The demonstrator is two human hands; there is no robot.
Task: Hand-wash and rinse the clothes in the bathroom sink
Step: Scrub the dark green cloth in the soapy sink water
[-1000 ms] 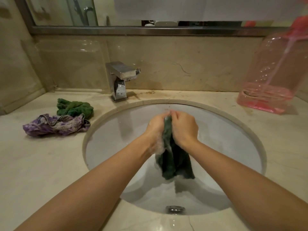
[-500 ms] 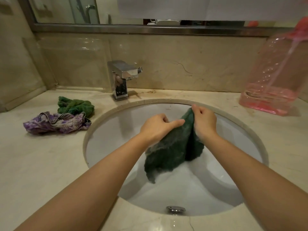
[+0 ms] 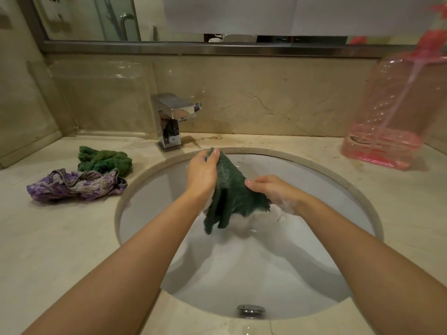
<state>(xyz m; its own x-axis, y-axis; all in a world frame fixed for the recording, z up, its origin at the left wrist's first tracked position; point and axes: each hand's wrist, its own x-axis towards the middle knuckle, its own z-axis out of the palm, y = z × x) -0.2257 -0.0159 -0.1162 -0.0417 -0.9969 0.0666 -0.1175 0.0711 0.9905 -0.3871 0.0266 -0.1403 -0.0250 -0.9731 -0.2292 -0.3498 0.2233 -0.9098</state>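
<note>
Both hands hold a wet dark green terry cloth [image 3: 232,189] spread above the round white basin sink [image 3: 338,189].

The left hand [image 3: 202,174] has its grip closed on the cloth's top corner, fingers curled over it near the sink's back rim, forearm reaching up from the lower left. The right hand [image 3: 271,188] pinches the cloth's right edge lower down, thumb on top, suds on the wrist; its forearm crosses the sink from the lower right. The cloth hangs in folds above cloudy water. Behind the left hand stands a square chrome faucet [image 3: 171,119]. On the beige marble worktop [image 3: 60,238] to the left, a crumpled green towel [image 3: 104,159] touches a purple patterned garment [image 3: 77,183]. A pink translucent pump bottle [image 3: 396,110] stands at the far right.
</note>
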